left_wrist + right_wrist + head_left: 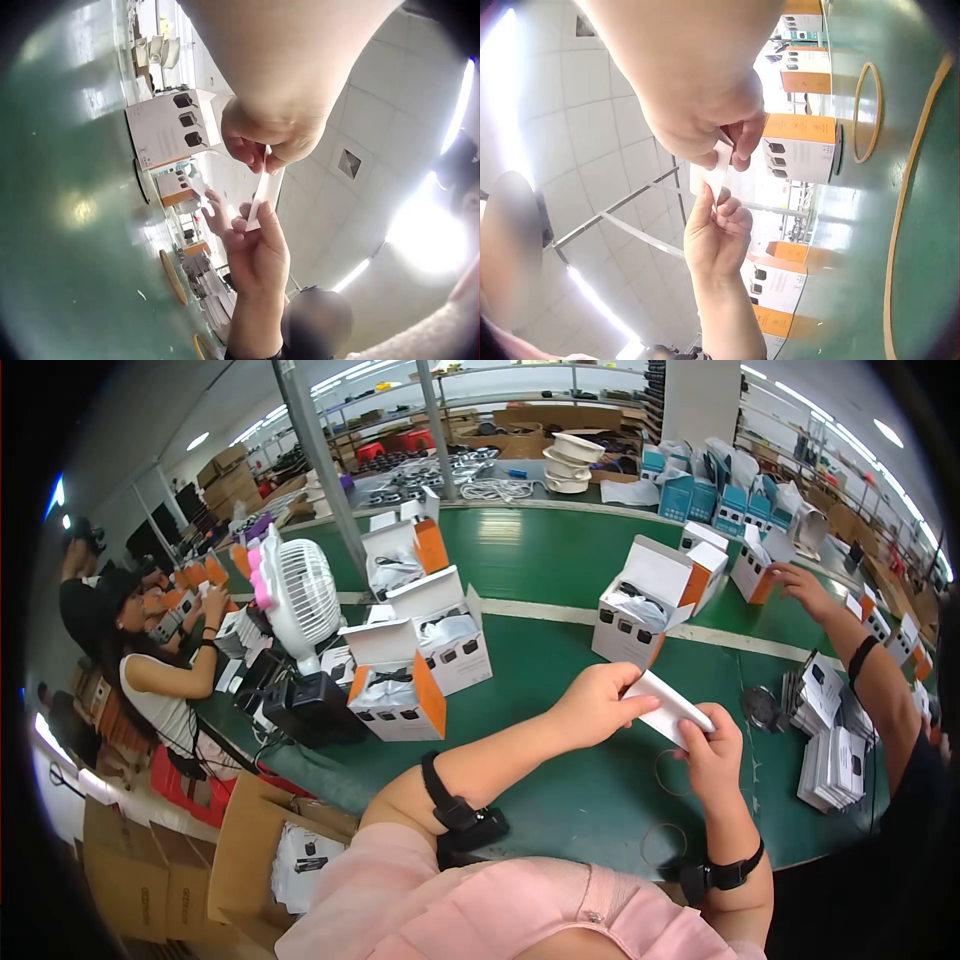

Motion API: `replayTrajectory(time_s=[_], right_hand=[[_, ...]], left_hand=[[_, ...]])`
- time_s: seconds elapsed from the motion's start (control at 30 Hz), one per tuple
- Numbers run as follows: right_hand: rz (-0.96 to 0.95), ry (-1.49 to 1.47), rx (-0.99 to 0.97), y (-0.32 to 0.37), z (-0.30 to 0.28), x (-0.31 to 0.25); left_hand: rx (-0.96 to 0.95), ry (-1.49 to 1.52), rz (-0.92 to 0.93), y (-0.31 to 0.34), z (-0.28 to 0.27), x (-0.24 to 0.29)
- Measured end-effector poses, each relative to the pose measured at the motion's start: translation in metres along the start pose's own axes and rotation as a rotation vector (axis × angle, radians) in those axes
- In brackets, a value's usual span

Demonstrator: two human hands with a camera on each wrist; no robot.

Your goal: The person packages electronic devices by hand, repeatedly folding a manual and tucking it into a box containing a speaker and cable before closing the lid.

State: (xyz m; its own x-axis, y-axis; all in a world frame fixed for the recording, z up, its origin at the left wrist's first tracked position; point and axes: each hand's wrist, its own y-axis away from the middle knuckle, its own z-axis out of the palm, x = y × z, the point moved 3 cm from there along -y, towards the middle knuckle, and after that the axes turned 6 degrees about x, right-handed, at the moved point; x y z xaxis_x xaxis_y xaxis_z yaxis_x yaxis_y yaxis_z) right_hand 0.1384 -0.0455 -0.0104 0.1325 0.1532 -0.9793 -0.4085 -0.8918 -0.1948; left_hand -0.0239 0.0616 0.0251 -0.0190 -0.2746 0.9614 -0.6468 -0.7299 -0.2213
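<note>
A flat white booklet (668,708) is held above the green table, tilted, between both hands. At its upper left end my left hand (603,705) pinches it between thumb and fingers. The right hand (714,748) grips the lower right end, thumb on top and fingers underneath. In the left wrist view the booklet (260,201) shows edge-on as a thin strip with fingertips at both ends. Seen from the right wrist, the booklet (718,169) is partly covered by the fingers.
Open white-and-orange boxes (397,700) with bagged cables stand left of the hands, and another box (640,605) stands ahead. Stacks of booklets (833,768) lie right, near rubber bands (664,845). Another person's hand (803,590) reaches in at right. A white fan (303,590) stands left.
</note>
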Motion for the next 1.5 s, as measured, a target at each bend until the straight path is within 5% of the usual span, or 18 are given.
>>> replayTrajectory(time_s=[0.17,0.3,0.5,0.57,0.63,0.73,0.83,0.97,1.03,1.1,1.17,1.23,1.3,1.33,1.37,1.43,1.47,1.5], right_hand=[[0.245,-0.618,0.051,-0.004,0.004,-0.004],[0.184,-0.543,0.035,-0.006,-0.006,-0.011],[0.137,-0.533,0.192,-0.006,-0.023,-0.019],[-0.086,-0.419,0.298,-0.003,-0.037,-0.032],[-0.202,-0.397,0.361,0.002,-0.051,-0.039],[-0.203,-0.338,0.425,0.016,-0.051,-0.052],[-0.219,-0.227,0.381,0.028,-0.045,-0.058],[-0.302,-0.001,0.255,0.037,-0.04,-0.066],[-0.535,0.262,0.179,0.036,-0.036,-0.077],[-0.622,0.28,0.144,0.032,-0.034,-0.084],[-0.618,0.306,0.157,0.027,-0.034,-0.083],[-0.615,0.324,0.146,0.029,-0.033,-0.078],[-0.545,0.218,0.109,0.024,-0.03,-0.069],[-0.489,0.217,0.107,0.023,-0.029,-0.067],[-0.489,0.218,0.114,0.022,-0.027,-0.064],[-0.371,0.165,0.092,0.018,-0.024,-0.056],[-0.32,0.131,0.096,0.018,-0.023,-0.054],[-0.323,0.128,0.104,0.02,-0.022,-0.053]], left_hand=[[-0.035,-0.073,0.059,-0.018,-0.001,0.037],[-0.043,-0.362,0.285,-0.032,0.005,0.055],[-0.316,-0.192,0.022,-0.054,0.008,0.067],[-0.451,-0.332,-0.159,-0.068,-0.01,0.083],[-0.166,-0.896,0.129,-0.117,-0.067,0.078],[0.294,-1.761,-0.09,-0.157,-0.163,0.068],[0.367,-1.672,-0.391,-0.202,-0.283,-0.02],[0.154,-1.649,-0.666,-0.201,-0.294,-0.048],[-0.312,-1.743,-0.803,-0.235,-0.321,-0.107],[-0.331,-1.818,-0.541,-0.228,-0.309,-0.107],[-0.372,-1.89,-0.518,-0.233,-0.307,-0.118],[-0.238,-1.986,-0.522,-0.218,-0.299,-0.109],[0.351,-1.909,-0.409,-0.219,-0.351,-0.169],[-0.154,-2.069,-0.784,-0.265,-0.421,-0.235],[-0.156,-2.073,-0.776,-0.281,-0.409,-0.211],[-0.446,-1.419,-1.484,-0.264,-0.355,-0.154],[-0.443,-1.426,-1.477,-0.248,-0.342,-0.139],[-0.253,-1.558,-1.215,-0.226,-0.331,-0.13]])
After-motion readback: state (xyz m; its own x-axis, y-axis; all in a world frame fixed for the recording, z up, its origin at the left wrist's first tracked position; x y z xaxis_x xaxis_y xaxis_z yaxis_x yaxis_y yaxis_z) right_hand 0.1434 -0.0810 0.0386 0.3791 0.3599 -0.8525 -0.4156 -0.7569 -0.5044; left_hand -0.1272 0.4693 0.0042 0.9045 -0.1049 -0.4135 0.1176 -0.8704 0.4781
